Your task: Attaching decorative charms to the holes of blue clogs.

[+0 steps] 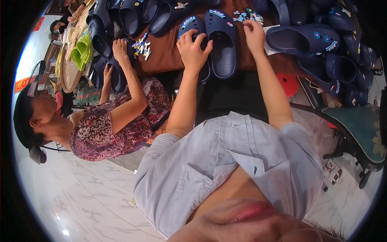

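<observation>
My left hand (193, 48) grips a navy clog (188, 25) with a small label on its strap, at the near edge of the brown table (165, 54). Its mate, a second navy clog (222, 44), lies right beside it. My right hand (254, 34) reaches past that clog, and its fingertips touch a small heap of coloured shoe charms (246, 15). I see this hand from the back, so whether it pinches a charm is hidden.
A person in a patterned top (117, 125) on my left has both hands on navy clogs (115, 66), beside more charms (142, 46) and green clogs (82, 48). Several navy clogs (318, 40) pile up right. A red stool (288, 82) and a cushioned chair (363, 129) stand below.
</observation>
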### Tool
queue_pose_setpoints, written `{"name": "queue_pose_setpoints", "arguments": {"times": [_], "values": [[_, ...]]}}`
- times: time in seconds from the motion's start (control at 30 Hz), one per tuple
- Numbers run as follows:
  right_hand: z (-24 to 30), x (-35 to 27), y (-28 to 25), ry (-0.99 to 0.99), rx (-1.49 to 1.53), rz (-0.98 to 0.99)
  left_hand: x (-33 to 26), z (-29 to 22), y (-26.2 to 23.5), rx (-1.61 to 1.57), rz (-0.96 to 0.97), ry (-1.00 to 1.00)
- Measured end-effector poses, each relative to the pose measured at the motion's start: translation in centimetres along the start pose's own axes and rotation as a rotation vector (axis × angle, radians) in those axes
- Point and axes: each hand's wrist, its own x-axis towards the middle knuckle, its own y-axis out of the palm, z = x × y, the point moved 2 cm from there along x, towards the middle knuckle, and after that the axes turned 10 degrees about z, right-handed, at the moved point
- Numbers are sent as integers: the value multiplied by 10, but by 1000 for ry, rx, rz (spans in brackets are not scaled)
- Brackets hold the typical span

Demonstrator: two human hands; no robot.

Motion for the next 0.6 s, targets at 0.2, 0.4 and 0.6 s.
{"name": "queue_pose_setpoints", "arguments": {"times": [0.2, 0.4, 0.6], "values": [[-10, 50, 22, -220, -480, 231, 0, 0, -1, -11, 28, -32], [-16, 55, 25, -256, -563, 227, 0, 0, -2, -21, 8, -28], [6, 53, 16, -122, -147, 170, 0, -1, -3, -1, 13, -9]]}}
